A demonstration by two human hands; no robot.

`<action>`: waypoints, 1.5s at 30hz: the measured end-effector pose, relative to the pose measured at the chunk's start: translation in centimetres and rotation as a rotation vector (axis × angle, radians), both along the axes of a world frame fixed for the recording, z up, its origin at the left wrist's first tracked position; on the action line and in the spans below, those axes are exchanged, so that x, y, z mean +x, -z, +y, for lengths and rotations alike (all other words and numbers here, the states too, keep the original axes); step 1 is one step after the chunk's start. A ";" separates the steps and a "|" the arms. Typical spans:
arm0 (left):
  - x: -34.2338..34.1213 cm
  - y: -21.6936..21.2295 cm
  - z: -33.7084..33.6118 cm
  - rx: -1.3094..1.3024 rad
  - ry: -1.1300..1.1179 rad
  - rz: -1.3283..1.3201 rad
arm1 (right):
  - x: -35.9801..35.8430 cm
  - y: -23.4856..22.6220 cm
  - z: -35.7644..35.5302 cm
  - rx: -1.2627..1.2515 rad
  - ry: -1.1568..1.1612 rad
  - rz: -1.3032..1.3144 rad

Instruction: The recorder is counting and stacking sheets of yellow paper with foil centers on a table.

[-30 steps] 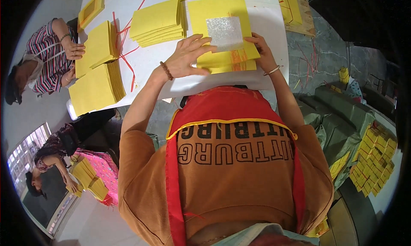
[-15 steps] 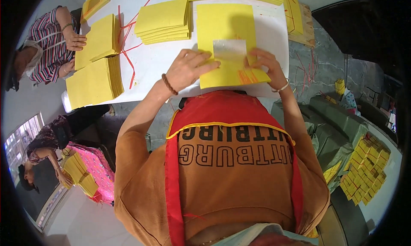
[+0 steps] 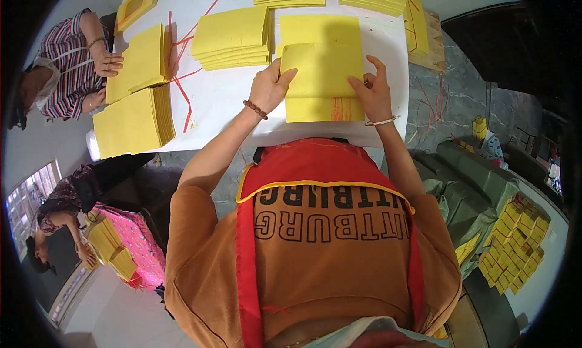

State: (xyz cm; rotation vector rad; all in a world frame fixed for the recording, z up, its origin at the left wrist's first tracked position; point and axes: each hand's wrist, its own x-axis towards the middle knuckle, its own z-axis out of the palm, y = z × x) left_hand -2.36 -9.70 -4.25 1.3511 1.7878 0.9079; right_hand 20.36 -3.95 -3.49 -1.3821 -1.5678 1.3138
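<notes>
A yellow paper stack (image 3: 321, 28) lies at the table's near edge, in front of me. Across it lies a folded yellow sheet (image 3: 324, 69), with an orange-red patch on the strip below it. My left hand (image 3: 270, 88) grips the folded sheet's left edge, thumb on top and fingers at the side. At the right edge is my right hand (image 3: 374, 93), its thumb on the sheet, index finger raised and other fingers curled against the edge. No silver patch shows now.
Several yellow paper stacks (image 3: 233, 36) stand on the white table (image 3: 224, 93), with red ties (image 3: 182, 96) between them. A co-worker's hand (image 3: 109, 64) rests on a left stack. Another person handles yellow paper at lower left. Tied yellow bundles (image 3: 512, 245) are piled at right.
The silver patch on the sheet is now covered by a folded yellow layer. My left hand has moved to the left edge; my right hand has shifted slightly left and its index finger is now raised.
</notes>
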 end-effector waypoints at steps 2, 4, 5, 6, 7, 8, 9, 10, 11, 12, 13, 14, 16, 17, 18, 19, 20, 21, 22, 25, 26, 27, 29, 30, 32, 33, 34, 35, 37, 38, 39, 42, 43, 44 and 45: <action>-0.4 0.8 0.3 -0.004 -0.005 -0.050 | -0.1 0.0 0.2 0.011 0.020 -0.032; -0.3 1.5 0.4 -0.007 -0.011 -0.101 | 0.0 1.1 0.2 0.108 0.013 -0.138; -0.1 1.6 0.4 0.055 -0.025 -0.226 | -0.1 1.2 0.3 0.114 0.013 -0.136; -0.1 1.7 0.4 0.117 -0.039 -0.350 | -0.2 1.4 0.4 0.104 0.012 -0.128; -0.5 1.6 0.4 0.123 -0.040 -0.348 | -0.3 1.4 0.5 0.094 0.011 -0.119; -0.9 0.7 0.3 0.002 -0.035 -0.293 | -0.3 1.6 0.6 0.094 0.016 -0.119; -1.1 -0.4 0.2 -0.117 -0.031 -0.237 | -0.4 1.6 0.8 0.094 0.019 -0.114; -1.1 -1.4 -0.1 -0.115 -0.027 -0.237 | -0.4 1.7 0.9 0.093 0.023 -0.109; -1.0 -2.7 -0.5 -0.051 -0.009 0.043 | -0.4 1.9 1.0 0.096 0.025 -0.108; -0.8 -4.0 -0.8 0.015 0.014 0.320 | -0.3 2.3 1.2 0.087 0.023 -0.088; -0.4 -5.6 -1.0 -0.055 0.034 0.509 | -0.1 2.5 1.2 0.077 0.021 -0.069; -0.4 -5.8 -0.9 -0.054 0.030 0.510 | -0.3 2.2 1.2 0.079 0.018 -0.068; -0.5 -5.9 -0.6 0.404 0.167 0.786 | -0.4 1.4 1.0 0.093 0.018 -0.154; 0.3 -6.2 -0.6 0.308 0.224 0.708 | -0.5 1.3 0.9 0.095 0.014 -0.153; 1.2 -6.0 -0.2 0.308 0.218 0.709 | -0.5 1.2 0.8 0.100 0.022 -0.148; 2.1 -5.7 0.5 0.413 0.300 0.716 | -0.6 1.1 0.8 0.105 0.031 -0.143; 2.7 -5.1 1.0 0.515 0.386 0.719 | -0.6 1.3 0.7 0.104 0.028 -0.144; 3.1 -4.1 1.2 0.514 0.383 0.720 | -0.6 1.5 0.7 0.098 0.034 -0.088; 3.4 -2.5 1.2 0.434 0.410 0.769 | -0.6 1.6 0.8 0.091 0.041 -0.032; 3.6 -0.8 1.3 0.337 0.448 0.847 | -0.5 1.0 0.4 0.045 0.003 -0.233; 3.6 -0.7 1.2 0.322 0.451 0.883 | -0.9 0.2 -0.1 0.040 0.002 -0.234; 3.6 -0.6 1.2 0.316 0.451 0.881 | -1.3 -0.8 -0.8 0.399 0.017 -0.455; 3.6 -0.6 1.3 0.310 0.453 0.863 | -1.5 -0.7 -1.1 0.759 0.029 -0.670; 3.6 -0.6 1.3 0.308 0.455 0.861 | -1.2 0.5 -1.2 0.651 0.000 -0.654; 3.4 -0.5 1.3 0.289 0.465 0.884 | -0.6 2.2 -1.1 0.545 -0.035 -0.634; 3.2 -0.6 1.3 0.286 0.458 0.886 | -0.3 2.7 -0.9 0.331 -0.060 -0.385; 3.0 -0.8 1.4 0.292 0.489 0.845 | -0.1 3.3 -0.7 0.116 -0.086 -0.136; 2.6 -1.0 1.2 0.292 0.511 0.809 | 0.0 4.1 -0.9 0.118 -0.102 -0.130; 2.6 -1.0 1.4 0.302 0.521 0.782 | -0.2 5.2 -0.9 0.033 -0.021 0.192; 2.5 -1.0 1.2 0.311 0.536 0.736 | -0.2 5.1 -0.8 0.034 -0.048 0.211; 2.5 -0.9 1.2 0.326 0.531 0.737 | 0.2 4.7 -0.7 -0.047 -0.043 0.215; 2.6 -1.0 1.4 0.321 0.537 0.721 | 0.6 4.6 -0.8 -0.118 -0.036 0.275; 2.6 -1.1 1.3 0.349 0.531 0.733 | 0.5 4.9 -0.7 -0.113 -0.014 0.320; 2.8 -1.0 1.2 0.346 0.519 0.751 | 0.6 4.9 -0.8 -0.110 -0.029 0.334; 2.9 -0.9 1.2 0.341 0.535 0.730 | 0.6 4.9 -0.8 -0.109 -0.027 0.359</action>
